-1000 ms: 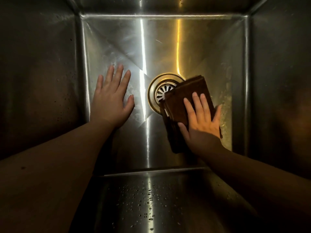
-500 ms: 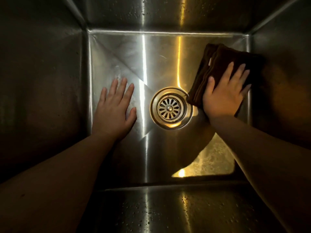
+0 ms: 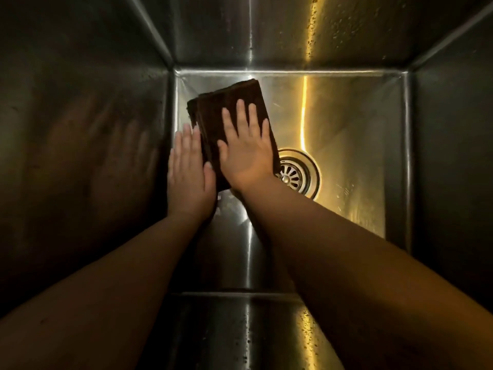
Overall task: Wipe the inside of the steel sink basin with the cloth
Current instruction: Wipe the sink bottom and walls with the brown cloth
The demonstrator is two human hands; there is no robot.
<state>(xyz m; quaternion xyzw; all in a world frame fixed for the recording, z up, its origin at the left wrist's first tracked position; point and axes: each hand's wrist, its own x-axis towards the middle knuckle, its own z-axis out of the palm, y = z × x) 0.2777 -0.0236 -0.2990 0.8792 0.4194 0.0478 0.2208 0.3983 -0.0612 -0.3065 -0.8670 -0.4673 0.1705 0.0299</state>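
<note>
I look straight down into a deep steel sink basin (image 3: 354, 145). A folded dark brown cloth (image 3: 226, 105) lies flat on the basin floor at its far left. My right hand (image 3: 246, 149) presses on the cloth with straight, spread fingers. My left hand (image 3: 188, 170) lies flat on the floor beside the left wall, its thumb at the cloth's left edge. Just right of my right wrist, the round drain strainer (image 3: 297, 173) is partly covered by the cloth's corner and my wrist.
Four tall steel walls enclose the floor; the left wall (image 3: 80, 156) mirrors my left hand. Water droplets speckle the near wall (image 3: 248, 335) and the far wall (image 3: 320, 28). The floor's right half shows bare under a yellow glare.
My right hand slid the cloth from the far right corner across to the far left, next to my left hand. The left hand stayed flat by the left wall. The view shifted left.
</note>
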